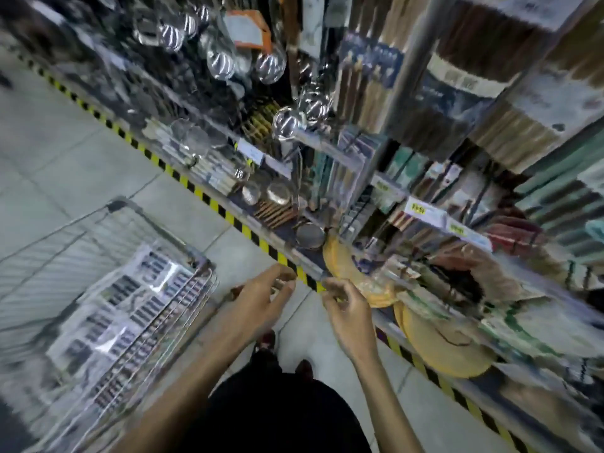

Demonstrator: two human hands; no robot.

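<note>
The left hand (pixel 261 299) reaches forward with its fingers stretched and slack, holding nothing, its tips just over the striped edge (pixel 228 218) of the bottom shelf. The right hand (pixel 346 308) is beside it with its fingers half curled at the rim of a yellow round piece (pixel 341 261); blur makes it impossible to tell whether they pinch it or only come near. That piece is flat, pale yellow and curved at the edge. It leans on the lowest shelf just past the striped edge, and its lower part is hidden behind the right hand and clear wrapping. A larger yellow disc (pixel 447 348) lies further right on the same shelf. The whole view is smeared, so labels and most goods cannot be read. Above hang shiny ladles (pixel 222 62), with yellow price tags (pixel 421 207) along the shelf rails. On the left stands a wire cart (pixel 204 268) carrying clear packets (pixel 130 305), close to the left forearm, on a grey tiled floor (pixel 65 142).
</note>
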